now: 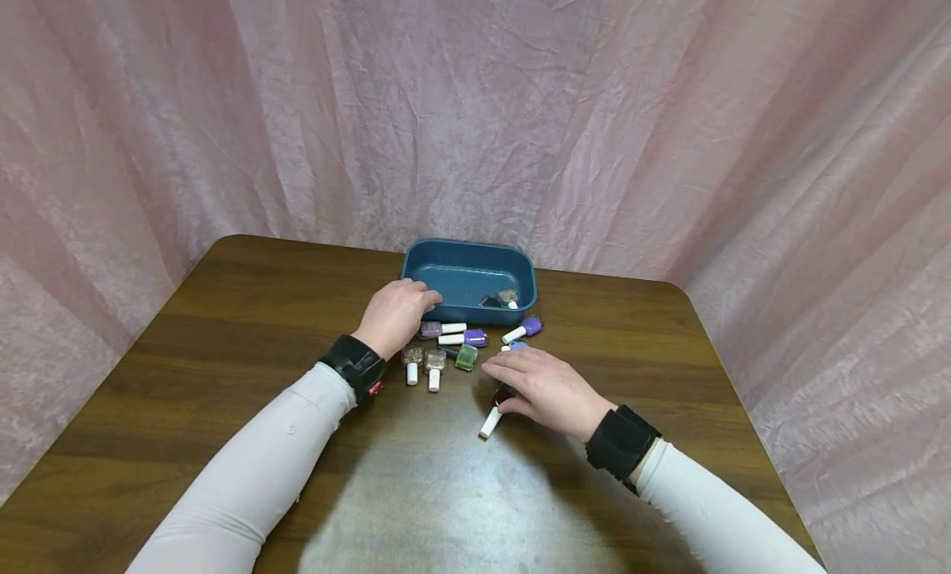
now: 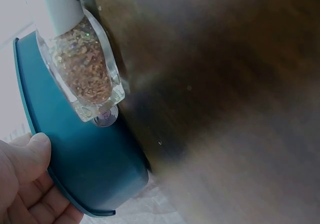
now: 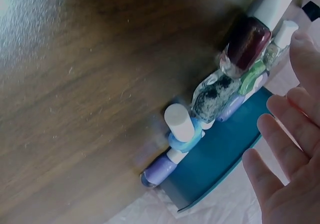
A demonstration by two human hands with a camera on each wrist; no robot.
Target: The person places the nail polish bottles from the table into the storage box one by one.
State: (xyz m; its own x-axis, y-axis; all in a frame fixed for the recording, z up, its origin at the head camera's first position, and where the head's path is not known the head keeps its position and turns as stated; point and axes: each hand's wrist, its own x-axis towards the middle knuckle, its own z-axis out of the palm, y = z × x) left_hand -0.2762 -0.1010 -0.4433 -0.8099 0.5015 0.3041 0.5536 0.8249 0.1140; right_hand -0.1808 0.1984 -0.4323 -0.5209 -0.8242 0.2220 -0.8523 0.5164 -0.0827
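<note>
My left hand (image 1: 397, 314) grips the near left rim of a teal bin (image 2: 75, 159), thumb over the edge and fingers on the other side. With fingers extended and apart, my right hand (image 1: 553, 392) hovers over nail polish bottles. Under it lie a dark red bottle (image 3: 250, 43) with a white cap, a dark-flecked bottle (image 3: 215, 96) and a light blue one (image 3: 185, 139). The head view partly hides these behind the hand. Inside the bin, a glittery bottle (image 1: 508, 296) and a dark item sit at the right end.
Before the bin lie a mauve bottle (image 1: 431, 330), purple bottles (image 1: 475, 338) (image 1: 531, 324), and a green bottle (image 1: 466, 358). A copper-glitter bottle (image 1: 412, 355) and a pale glitter bottle (image 1: 434, 361) lie near my left wrist. A pink curtain (image 1: 475, 103) hangs behind the wooden table (image 1: 297, 285).
</note>
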